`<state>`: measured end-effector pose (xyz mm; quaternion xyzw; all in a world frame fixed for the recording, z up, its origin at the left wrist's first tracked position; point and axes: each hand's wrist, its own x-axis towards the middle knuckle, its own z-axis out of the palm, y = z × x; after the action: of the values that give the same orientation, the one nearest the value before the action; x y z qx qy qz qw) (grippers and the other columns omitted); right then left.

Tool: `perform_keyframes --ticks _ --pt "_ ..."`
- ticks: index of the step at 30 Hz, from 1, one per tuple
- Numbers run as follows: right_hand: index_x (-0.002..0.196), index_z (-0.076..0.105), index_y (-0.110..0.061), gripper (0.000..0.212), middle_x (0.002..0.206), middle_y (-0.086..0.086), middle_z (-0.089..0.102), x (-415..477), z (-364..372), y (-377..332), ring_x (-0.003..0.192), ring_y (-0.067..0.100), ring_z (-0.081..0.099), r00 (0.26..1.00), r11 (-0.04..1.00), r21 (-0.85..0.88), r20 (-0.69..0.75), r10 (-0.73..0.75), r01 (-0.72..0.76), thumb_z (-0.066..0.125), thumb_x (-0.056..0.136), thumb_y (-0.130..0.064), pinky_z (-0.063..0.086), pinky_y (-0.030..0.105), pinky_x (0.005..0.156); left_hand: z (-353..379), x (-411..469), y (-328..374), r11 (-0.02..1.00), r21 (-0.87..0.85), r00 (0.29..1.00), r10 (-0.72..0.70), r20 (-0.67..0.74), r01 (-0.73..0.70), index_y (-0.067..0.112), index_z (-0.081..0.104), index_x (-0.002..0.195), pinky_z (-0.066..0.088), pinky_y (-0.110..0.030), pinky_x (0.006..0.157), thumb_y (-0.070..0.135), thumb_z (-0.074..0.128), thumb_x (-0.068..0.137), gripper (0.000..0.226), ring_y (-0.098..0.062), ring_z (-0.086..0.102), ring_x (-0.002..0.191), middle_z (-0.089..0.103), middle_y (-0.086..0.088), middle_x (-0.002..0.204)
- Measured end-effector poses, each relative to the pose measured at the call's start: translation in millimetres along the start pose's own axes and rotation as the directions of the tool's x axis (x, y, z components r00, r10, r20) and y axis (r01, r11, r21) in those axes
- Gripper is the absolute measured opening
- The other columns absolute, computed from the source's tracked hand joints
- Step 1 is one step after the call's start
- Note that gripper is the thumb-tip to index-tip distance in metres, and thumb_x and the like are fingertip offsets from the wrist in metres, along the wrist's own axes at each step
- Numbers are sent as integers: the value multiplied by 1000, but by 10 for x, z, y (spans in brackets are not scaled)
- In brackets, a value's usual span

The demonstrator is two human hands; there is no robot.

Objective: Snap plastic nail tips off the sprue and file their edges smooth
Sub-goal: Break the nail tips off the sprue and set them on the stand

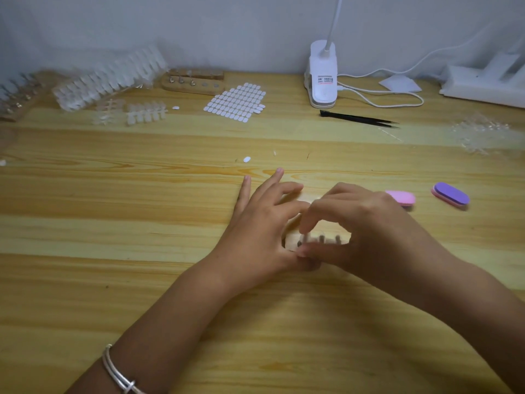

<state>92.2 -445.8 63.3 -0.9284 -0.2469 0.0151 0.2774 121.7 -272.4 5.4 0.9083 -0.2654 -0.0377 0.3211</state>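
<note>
Frosted, translucent nail-tip sprues [146,112], each with short rows of tips branching off a clear spine, lie at the far left of the wooden table [142,223], well apart from both hands. At centre, the left hand [255,223] steadies a pale wooden peg block [291,244] between thumb and curled forefinger, other fingers splayed. The right hand [363,220] pinches narrowly at the block's left-end peg; any tip there is too small to tell. A pink buffer [402,197] and a purple buffer [451,194] lie just beyond.
</note>
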Motion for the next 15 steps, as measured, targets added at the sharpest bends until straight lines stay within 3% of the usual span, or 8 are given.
perform_keyframes --ticks 4,12,15 --pt "84 75 -20 22 77 -26 48 9 -2 -9 84 4 49 1000 1000 -15 -9 -27 27 90 68 -18 38 22 69 8 5 -3 1000 -17 1000 -17 -1 17 38 60 123 -11 -46 119 63 66 59 69 0 0 148 37 14 150" --pt "82 74 -22 21 78 -24 54 20 43 23 85 11 58 999 999 17 -7 -47 47 90 69 -16 49 33 73 12 1 -21 1000 -14 1000 -10 8 10 41 59 123 -11 -47 120 64 65 58 69 0 -1 148 37 14 150" --pt "79 72 -17 22 77 -20 56 13 78 35 80 19 60 992 993 0 -34 -120 120 89 69 -10 50 35 67 14 -10 -18 1000 -5 1000 -1 6 1 43 59 117 -10 -47 120 70 56 58 65 0 -1 148 36 14 150"
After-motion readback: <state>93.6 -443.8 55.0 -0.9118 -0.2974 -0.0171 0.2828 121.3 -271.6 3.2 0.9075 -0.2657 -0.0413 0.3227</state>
